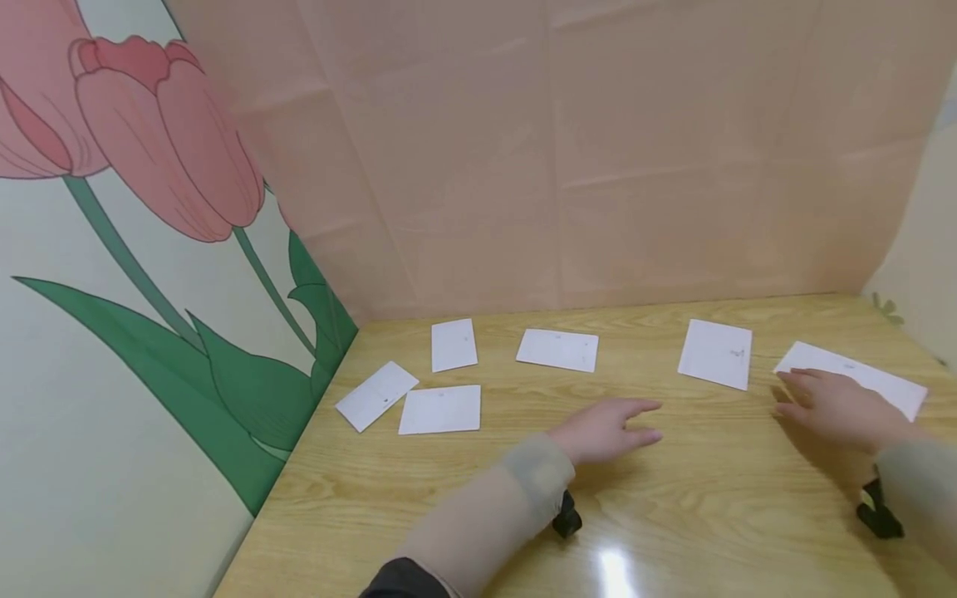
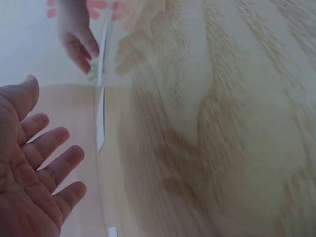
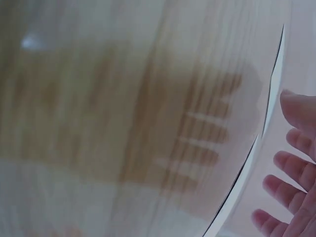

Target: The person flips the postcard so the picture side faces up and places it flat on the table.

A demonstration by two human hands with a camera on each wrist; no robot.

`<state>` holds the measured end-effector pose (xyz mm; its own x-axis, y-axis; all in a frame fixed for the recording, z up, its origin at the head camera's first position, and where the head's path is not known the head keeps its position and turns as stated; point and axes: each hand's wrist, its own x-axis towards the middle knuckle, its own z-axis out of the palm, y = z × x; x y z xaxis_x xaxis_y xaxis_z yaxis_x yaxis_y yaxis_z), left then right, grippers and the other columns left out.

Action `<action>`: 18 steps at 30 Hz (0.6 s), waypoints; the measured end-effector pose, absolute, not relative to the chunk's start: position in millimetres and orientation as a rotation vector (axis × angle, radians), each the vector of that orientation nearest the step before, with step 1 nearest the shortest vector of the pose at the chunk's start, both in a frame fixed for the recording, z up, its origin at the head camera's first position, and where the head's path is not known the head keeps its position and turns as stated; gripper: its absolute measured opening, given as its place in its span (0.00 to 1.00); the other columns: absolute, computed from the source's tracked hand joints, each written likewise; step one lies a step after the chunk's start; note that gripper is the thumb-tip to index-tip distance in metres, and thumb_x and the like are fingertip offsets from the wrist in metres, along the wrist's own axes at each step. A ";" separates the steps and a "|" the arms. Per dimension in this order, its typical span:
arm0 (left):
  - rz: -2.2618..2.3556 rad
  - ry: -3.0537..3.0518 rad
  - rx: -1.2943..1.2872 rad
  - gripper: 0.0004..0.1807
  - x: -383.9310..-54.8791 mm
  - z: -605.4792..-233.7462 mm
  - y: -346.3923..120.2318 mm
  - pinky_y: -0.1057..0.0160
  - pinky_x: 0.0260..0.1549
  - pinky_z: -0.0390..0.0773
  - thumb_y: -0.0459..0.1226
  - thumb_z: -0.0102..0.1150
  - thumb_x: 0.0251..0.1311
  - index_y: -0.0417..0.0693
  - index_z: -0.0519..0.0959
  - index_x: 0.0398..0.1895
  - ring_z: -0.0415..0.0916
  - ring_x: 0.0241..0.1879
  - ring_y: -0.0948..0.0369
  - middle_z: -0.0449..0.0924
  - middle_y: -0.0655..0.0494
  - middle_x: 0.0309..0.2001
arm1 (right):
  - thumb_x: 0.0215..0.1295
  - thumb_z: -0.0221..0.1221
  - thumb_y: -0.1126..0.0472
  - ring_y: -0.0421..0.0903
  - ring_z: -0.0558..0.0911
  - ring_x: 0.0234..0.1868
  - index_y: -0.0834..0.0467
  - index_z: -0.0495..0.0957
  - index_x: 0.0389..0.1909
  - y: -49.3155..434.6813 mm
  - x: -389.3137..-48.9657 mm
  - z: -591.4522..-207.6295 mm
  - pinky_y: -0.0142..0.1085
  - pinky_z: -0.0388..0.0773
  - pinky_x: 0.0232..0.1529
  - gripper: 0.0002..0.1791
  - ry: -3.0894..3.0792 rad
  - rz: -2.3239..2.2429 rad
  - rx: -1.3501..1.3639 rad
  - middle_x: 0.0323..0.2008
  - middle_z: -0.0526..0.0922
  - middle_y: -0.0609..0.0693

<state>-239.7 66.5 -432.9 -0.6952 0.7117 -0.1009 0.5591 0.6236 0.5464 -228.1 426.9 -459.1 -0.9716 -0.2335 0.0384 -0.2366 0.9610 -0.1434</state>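
Observation:
My left hand (image 1: 604, 430) hovers over the middle of the table with fingers extended and nothing in it; in the left wrist view its palm and spread fingers (image 2: 59, 163) show plainly. At the right, my right hand (image 1: 841, 407) is held above the table, beside a white card (image 1: 860, 372) that it partly covers in the head view. Its fingers are relaxed and apart, holding nothing, as the right wrist view also shows. Between the two hands, farther back, lies another white card (image 1: 715, 355) with a small dark mark.
More white cards lie on the wooden table (image 1: 673, 515): one at back centre (image 1: 557, 350), and several at the left, including an upright card (image 1: 453, 345), a slanted card (image 1: 377, 396) and a sideways card (image 1: 439, 409). A pinkish cloth (image 1: 568, 166) hangs behind.

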 end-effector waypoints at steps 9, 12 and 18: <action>0.522 2.567 1.074 0.32 -246.3 -437.7 104.2 0.74 0.62 0.58 0.58 0.49 0.67 0.69 0.58 0.72 0.57 0.65 0.76 0.60 0.77 0.67 | 0.69 0.52 0.41 0.80 0.61 0.56 0.80 0.63 0.59 461.0 -240.8 -469.8 0.69 0.63 0.51 0.43 -3.167 0.186 0.244 0.57 0.60 0.83; 0.445 2.593 1.090 0.33 -250.8 -439.2 116.6 0.75 0.63 0.54 0.59 0.48 0.66 0.69 0.57 0.73 0.53 0.67 0.77 0.57 0.78 0.69 | 0.69 0.52 0.42 0.80 0.61 0.56 0.82 0.63 0.57 465.0 -243.1 -472.9 0.70 0.61 0.53 0.42 -3.172 0.166 0.251 0.56 0.60 0.85; 0.397 2.605 1.044 0.32 -256.4 -443.3 130.8 0.73 0.64 0.54 0.59 0.48 0.66 0.70 0.56 0.73 0.52 0.67 0.76 0.57 0.78 0.68 | 0.70 0.49 0.41 0.86 0.63 0.47 0.82 0.61 0.57 463.1 -237.3 -475.8 0.70 0.65 0.45 0.42 -3.241 0.279 0.207 0.51 0.57 0.91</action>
<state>-256.4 130.8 -443.3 -0.6881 0.7037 -0.1770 0.6190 0.6966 0.3628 -237.3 463.1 -475.8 -0.9850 -0.1360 -0.1061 -0.1158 0.9773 -0.1773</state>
